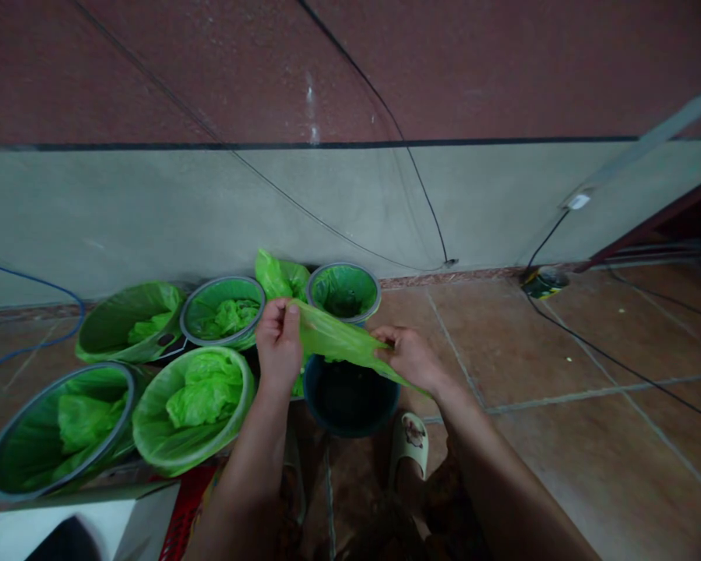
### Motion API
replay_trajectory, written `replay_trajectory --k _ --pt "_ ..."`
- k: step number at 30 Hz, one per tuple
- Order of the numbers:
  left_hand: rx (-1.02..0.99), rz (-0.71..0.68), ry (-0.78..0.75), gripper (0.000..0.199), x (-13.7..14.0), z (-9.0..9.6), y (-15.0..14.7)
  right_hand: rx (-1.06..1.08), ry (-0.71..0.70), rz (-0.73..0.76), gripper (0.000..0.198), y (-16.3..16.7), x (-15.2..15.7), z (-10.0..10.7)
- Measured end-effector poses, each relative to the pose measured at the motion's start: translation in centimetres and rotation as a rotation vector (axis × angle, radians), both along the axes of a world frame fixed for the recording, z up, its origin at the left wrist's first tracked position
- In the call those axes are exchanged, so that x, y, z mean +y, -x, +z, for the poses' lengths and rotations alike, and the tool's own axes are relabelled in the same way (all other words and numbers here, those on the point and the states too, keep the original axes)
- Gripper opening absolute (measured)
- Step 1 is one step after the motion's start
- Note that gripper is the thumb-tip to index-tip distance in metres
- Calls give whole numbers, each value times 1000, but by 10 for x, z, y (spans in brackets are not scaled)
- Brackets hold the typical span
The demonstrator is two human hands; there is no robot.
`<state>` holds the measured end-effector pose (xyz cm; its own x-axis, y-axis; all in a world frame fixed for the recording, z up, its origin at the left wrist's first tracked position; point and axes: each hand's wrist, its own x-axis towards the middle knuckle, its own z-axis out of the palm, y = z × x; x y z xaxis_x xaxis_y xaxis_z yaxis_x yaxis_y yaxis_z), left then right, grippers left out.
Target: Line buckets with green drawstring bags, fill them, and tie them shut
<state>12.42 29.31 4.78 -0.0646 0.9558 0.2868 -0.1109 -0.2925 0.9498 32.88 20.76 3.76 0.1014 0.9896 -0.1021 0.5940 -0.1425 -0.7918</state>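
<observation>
At the near edge, a sandal [413, 440] with a printed animal figure stands on the tiled floor [526, 483], just right of a dark round bin [350, 427]. The bin sits in front of the feet, apparently to keep its mouth within reach of both hands; its interior is too dark to tell whether it is lined. To the near left are a white flat-topped object [108, 510] and a red perforated basket [180, 514].

Above the bin's far rim is the green bag [342, 336]. The left hand [280, 347] grasps its left end between thumb and curled fingers. The right hand [410, 357] pinches it farther right, and a loose strip trails below that wrist. The wide spacing of the grips appears to hold the film extended. The bag is thin, translucent and creased lengthwise.

To the left, a white-rimmed bin [152, 427] and a grey-rimmed bin [133, 393] stand close together, each fitted with smooth green film and holding crumpled film.

Farther off, more green-lined bins [222, 341] line the wall [210, 202], presumably to leave the floor free. At far right, a cable [613, 365] runs past a small dark container [544, 282].
</observation>
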Motion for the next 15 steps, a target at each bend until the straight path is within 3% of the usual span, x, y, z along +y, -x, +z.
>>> replay_trajectory --k 3,9,15 --pt "45 176 -100 28 7 6 14 -207 15 -8 23 -3 -2 6" --pt "-59 446 -165 24 24 24 59 -372 -7 -54 23 -12 -1 4" --pt "-65 744 -194 13 41 30 98 -168 -56 -83 24 -24 1 1"
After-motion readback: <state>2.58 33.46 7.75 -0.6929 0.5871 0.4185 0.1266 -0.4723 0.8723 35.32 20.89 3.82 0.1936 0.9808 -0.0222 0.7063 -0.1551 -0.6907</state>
